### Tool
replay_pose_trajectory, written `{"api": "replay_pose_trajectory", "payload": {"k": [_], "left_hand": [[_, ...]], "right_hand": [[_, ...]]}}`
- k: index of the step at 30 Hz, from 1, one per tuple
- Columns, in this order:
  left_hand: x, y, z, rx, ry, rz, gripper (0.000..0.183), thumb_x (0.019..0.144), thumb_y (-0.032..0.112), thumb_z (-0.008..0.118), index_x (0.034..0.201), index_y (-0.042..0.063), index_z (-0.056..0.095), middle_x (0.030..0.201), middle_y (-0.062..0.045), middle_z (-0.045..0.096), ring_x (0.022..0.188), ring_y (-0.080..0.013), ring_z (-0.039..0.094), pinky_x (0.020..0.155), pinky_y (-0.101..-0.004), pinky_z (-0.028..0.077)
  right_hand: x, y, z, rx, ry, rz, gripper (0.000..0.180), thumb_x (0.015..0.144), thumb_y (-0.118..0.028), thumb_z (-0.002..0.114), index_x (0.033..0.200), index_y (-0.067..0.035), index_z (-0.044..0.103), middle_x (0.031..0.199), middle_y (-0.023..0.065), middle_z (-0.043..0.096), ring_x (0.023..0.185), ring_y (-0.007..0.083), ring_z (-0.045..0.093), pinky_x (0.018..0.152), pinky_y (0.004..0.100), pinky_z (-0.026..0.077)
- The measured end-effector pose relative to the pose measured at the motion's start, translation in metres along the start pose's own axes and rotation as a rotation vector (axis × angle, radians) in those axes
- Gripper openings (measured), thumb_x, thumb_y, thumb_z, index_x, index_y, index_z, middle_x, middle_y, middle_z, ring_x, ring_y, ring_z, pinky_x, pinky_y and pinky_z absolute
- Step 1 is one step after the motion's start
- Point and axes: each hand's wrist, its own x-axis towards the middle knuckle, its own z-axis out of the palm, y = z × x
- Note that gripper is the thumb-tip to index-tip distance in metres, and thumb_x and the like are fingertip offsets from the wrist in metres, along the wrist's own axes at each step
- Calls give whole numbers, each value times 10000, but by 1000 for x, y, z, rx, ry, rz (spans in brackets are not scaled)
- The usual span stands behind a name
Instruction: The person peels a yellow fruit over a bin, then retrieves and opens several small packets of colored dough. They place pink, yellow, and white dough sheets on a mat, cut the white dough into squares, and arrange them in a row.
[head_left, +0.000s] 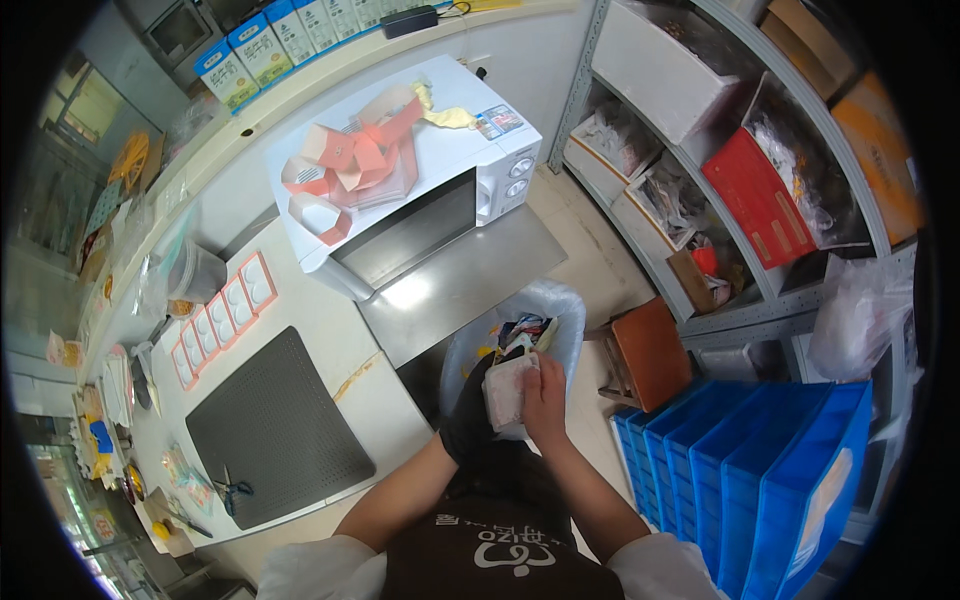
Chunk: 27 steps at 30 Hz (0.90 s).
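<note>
My left hand (471, 409), in a black glove, and my bare right hand (546, 394) hold a pale pinkish, block-shaped thing (507, 390) between them. Whether it is a wrapped pack or a box I cannot tell. Both hands are over a lined waste bin (564, 304) with crumpled wrappers (529, 330) inside. On the worktop to the left lie a dark perforated mat (281, 427), scissors (235, 489) at its lower corner, and a row of pink-edged trays (225, 319) with round white hollows. The left fingers are partly hidden behind the block.
A white microwave oven (457, 172) bears pink cardboard pieces (360, 161). Stacked blue plastic crates (720, 480) stand at the right, near a brown wooden stool (651, 354). Metal shelving (757, 300) with boxes rises behind. Milk cartons (259, 49) line the upper ledge.
</note>
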Motion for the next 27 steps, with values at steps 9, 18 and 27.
{"api": "replay_pose_trajectory", "payload": {"k": [9, 18, 27], "left_hand": [[-7, 26, 73, 1501, 207, 39, 1116, 769, 547, 859, 1574, -16, 331, 1460, -257, 534, 1348, -374, 540, 1137, -447, 427], [0, 12, 54, 1142, 308, 17, 996, 852, 382, 844, 1605, 40, 287, 1522, -226, 475, 1384, -324, 498, 1154, -401, 404], [-6, 12, 3, 449, 216, -22, 704, 1032, 218, 637, 1626, 97, 280, 1589, -111, 405, 1436, -210, 412, 1194, -348, 321]], "right_hand": [[-5, 17, 13, 1681, -208, 460, 609, 1116, -488, 302, 1554, -87, 436, 1498, 126, 518, 1364, 303, 508, 1176, 442, 404], [-14, 59, 6, 1874, -148, 765, 489, 1030, -277, 473, 1477, -83, 517, 1452, 131, 562, 1340, 337, 533, 1152, 509, 406], [-6, 92, -4, 1506, -277, 1021, 505, 948, -136, 557, 1441, -39, 512, 1334, 157, 639, 1222, 361, 635, 1054, 533, 512]]}}
